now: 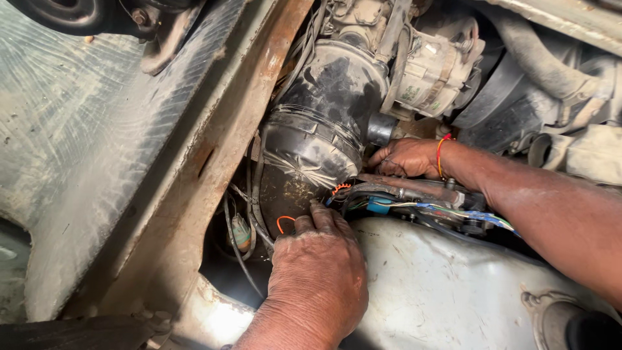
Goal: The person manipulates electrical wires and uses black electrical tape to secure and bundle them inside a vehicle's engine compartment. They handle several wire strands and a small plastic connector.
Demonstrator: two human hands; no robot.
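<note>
**Two hands crowded beneath a black cylinder in an engine bay**

A rusted frame rail (214,162) was seen running diagonally across the view, with a worn grey panel (78,149) lying to its left. A dusty pale metal tank (440,285) filled the lower right. Between rail and tank, a large black cylindrical housing (321,129), wrapped in clear tape at its lower end, was wedged at a tilt. An alternator (434,71) was mounted just beside its upper end, and a thick grey hose (544,58) was routed across the upper right.

Access below the housing was obstructed by a rusty pipe (408,186) and a bundle of coloured wires (453,210) laid along the tank's edge.

The left hand (317,272) was pressed knuckles-up against the housing's underside, its fingers curled inward near a small orange wire loop (284,222); whether anything was gripped could not be told. The right hand (408,159), banded by a red thread at the wrist, was reached in behind the pipe, fingers bent against the housing's lower end; its hold could not be made out either.
</note>
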